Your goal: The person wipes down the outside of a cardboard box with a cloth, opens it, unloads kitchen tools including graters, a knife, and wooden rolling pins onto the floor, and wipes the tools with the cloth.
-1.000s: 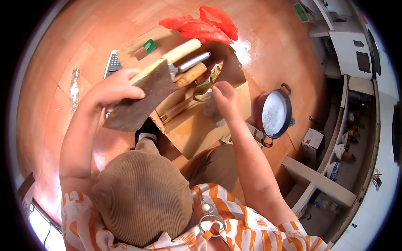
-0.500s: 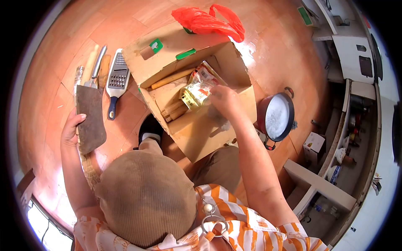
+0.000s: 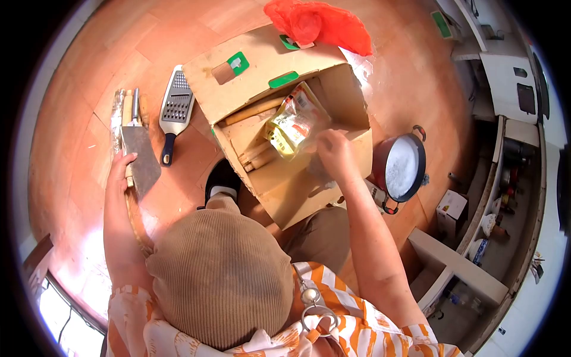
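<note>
From where I stand, I can't make out a single word, brand or number for certain. The plastic packet [image 3: 292, 128] in the cardboard box [image 3: 291, 205] carries print: dark characters on its yellow end panel [image 3: 281, 144], with red and white printing farther up (creases and glare break it all up). The box's outspread flap bears a green label [image 3: 239, 63] with a pale mark on it, too small to name. Over by the cabinets, the small white carton [image 3: 451, 205] shows a few faint dark marks that I can't read either.
</note>
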Available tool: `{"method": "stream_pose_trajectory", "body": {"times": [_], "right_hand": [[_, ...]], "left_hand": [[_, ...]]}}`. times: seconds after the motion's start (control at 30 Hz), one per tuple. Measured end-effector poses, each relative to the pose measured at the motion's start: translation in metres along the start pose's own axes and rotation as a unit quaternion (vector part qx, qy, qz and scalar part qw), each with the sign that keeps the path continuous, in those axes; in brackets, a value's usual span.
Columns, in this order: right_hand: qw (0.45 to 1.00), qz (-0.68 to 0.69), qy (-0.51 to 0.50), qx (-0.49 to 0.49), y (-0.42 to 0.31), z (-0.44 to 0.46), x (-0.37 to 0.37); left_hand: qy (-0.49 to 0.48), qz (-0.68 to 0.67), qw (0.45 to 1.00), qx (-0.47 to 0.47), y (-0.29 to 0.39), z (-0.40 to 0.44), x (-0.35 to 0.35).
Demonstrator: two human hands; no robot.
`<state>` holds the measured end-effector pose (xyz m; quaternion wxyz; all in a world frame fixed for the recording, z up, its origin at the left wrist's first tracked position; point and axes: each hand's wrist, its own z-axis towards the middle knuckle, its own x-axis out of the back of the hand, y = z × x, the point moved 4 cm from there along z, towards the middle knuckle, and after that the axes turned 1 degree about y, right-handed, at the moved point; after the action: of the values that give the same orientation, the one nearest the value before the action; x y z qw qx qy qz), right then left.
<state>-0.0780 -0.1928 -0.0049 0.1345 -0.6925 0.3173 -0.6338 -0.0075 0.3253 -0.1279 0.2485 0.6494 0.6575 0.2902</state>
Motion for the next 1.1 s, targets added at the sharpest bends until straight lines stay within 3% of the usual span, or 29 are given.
{"method": "stream_pose_trajectory", "body": {"times": [0.3, 0.53, 0.57, 0.6, 0.63, 0.7, 0.77, 0.83, 0.9, 0.93, 0.97, 1.03, 1.1], "right_hand": [[0.999, 0.037, 0.034, 0.022, -0.006, 0.005, 0.001], [0.999, 0.035, 0.03, 0.019, -0.004, 0.005, 0.002], [0.999, 0.036, 0.025, 0.022, -0.004, 0.005, 0.002], [0.999, 0.036, 0.026, 0.021, -0.004, 0.005, 0.002], [0.999, 0.041, 0.023, 0.016, -0.003, 0.005, 0.001], [0.999, 0.045, 0.02, 0.009, 0.0, 0.006, 0.001], [0.999, 0.042, 0.02, 0.025, -0.001, 0.006, 0.001], [0.998, 0.049, 0.022, 0.02, -0.001, 0.005, 0.001], [0.998, 0.055, 0.027, 0.017, -0.001, 0.004, 0.003], [0.998, 0.059, 0.03, 0.015, 0.0, 0.003, 0.003], [0.997, 0.064, 0.034, 0.015, 0.0, 0.004, 0.002], [0.997, 0.064, 0.041, 0.02, 0.001, 0.004, 0.002], [0.998, 0.056, 0.026, 0.002, 0.0, 0.005, 0.002]], "left_hand": [[0.068, 0.17, 0.982, -0.049, 0.0, 0.015, 0.012], [0.088, 0.258, 0.962, -0.03, 0.001, 0.025, 0.018], [0.165, 0.42, 0.89, -0.063, 0.008, 0.024, 0.018], [0.236, 0.566, 0.784, -0.096, 0.018, 0.021, 0.013], [0.236, 0.567, 0.783, -0.098, 0.026, 0.016, 0.004], [0.271, 0.575, 0.718, -0.284, 0.061, -0.004, -0.029], [0.192, 0.371, 0.844, -0.336, 0.102, -0.031, -0.078], [0.035, 0.258, 0.863, -0.433, 0.132, -0.066, -0.146], [-0.124, 0.25, 0.853, -0.441, 0.137, -0.104, -0.219], [-0.233, 0.268, 0.832, -0.427, 0.133, -0.117, -0.254], [-0.33, 0.322, 0.752, -0.471, 0.125, -0.119, -0.286], [-0.356, 0.455, 0.617, -0.535, 0.097, -0.116, -0.333], [-0.301, 0.599, 0.523, -0.526, 0.071, -0.103, -0.362]]}}
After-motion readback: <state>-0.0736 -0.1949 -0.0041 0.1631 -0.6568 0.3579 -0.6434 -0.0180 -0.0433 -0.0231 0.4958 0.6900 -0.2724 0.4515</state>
